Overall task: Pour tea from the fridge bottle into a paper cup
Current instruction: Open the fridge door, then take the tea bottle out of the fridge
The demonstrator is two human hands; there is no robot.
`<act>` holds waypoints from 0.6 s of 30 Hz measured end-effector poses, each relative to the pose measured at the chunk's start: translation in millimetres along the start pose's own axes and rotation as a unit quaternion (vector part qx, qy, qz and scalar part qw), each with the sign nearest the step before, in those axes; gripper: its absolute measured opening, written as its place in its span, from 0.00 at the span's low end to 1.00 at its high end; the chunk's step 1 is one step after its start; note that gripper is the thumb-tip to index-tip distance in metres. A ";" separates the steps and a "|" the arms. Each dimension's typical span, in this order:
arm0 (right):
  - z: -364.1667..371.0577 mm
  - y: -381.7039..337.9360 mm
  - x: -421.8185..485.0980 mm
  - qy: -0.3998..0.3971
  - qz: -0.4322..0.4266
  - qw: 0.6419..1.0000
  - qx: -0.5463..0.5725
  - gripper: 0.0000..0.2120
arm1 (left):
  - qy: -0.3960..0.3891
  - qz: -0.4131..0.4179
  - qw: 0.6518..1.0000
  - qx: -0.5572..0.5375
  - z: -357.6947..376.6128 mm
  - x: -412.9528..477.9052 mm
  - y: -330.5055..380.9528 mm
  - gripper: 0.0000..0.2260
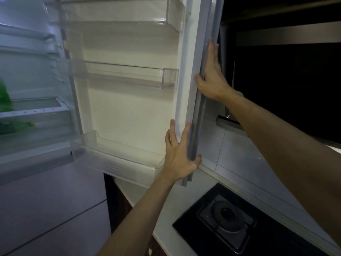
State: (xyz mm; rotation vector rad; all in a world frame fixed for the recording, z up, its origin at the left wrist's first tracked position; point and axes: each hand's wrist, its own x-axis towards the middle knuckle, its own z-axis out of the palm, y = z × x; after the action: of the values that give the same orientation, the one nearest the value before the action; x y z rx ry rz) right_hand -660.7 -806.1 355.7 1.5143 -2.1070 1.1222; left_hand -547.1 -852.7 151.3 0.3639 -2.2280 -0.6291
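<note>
The fridge door [129, 111] stands wide open, its clear door shelves bare. My left hand [180, 154] grips the door's outer edge low down, fingers on the inside face and thumb round the edge. My right hand [212, 76] holds the same edge higher up, palm against its outer side. At the far left, inside the lit fridge, blurred green items [5, 100] sit on the shelves; whether one is the tea bottle I cannot tell. No paper cup is in view.
A white countertop [166, 200] runs below the door, with a black gas hob and burner [227, 217] at the lower right. A dark range hood [287, 37] hangs at the upper right. The floor [46, 209] lies at the lower left.
</note>
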 end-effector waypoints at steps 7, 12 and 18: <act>2.2 -9.6 -2.4 0.011 0.016 1.000 -0.012 0.45 | -0.024 0.000 0.998 -0.052 -17.6 -2.2 -1.2 0.46; 8.7 -34.9 -10.9 0.102 0.035 0.993 -0.056 0.42 | -0.047 0.013 0.998 -0.040 -68.1 -6.2 -12.5 0.42; 29.7 -99.0 -22.6 0.174 -0.109 0.979 -0.012 0.36 | -0.039 -0.093 0.995 0.021 -134.0 -26.0 -36.6 0.34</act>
State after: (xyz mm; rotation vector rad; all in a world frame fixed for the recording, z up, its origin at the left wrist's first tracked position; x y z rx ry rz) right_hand -557.1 -826.5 362.7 1.3807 -1.6743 1.1768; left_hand -427.1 -914.9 192.6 0.5828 -2.3022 -0.7071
